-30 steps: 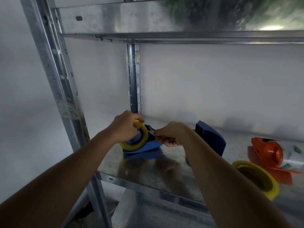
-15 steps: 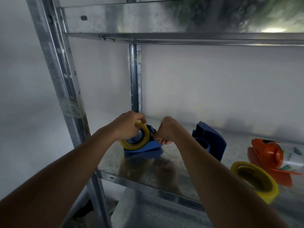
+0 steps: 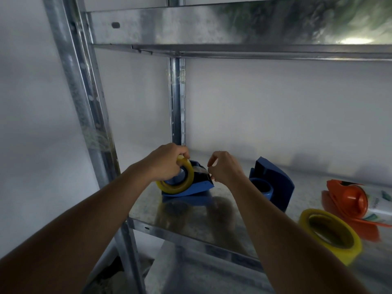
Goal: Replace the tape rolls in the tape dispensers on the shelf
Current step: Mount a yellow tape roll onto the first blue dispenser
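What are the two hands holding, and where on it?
The left hand grips the yellow tape roll by its upper rim, on the blue plastic dispenser. The right hand pinches the roll's clear loose tape end.

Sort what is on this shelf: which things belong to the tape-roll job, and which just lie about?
Job: left blue dispenser, its yellow roll, second blue dispenser, spare yellow roll, orange dispenser.
Lying about: white bottle.

no readable text; print on white bottle (image 3: 379, 203) too blurred
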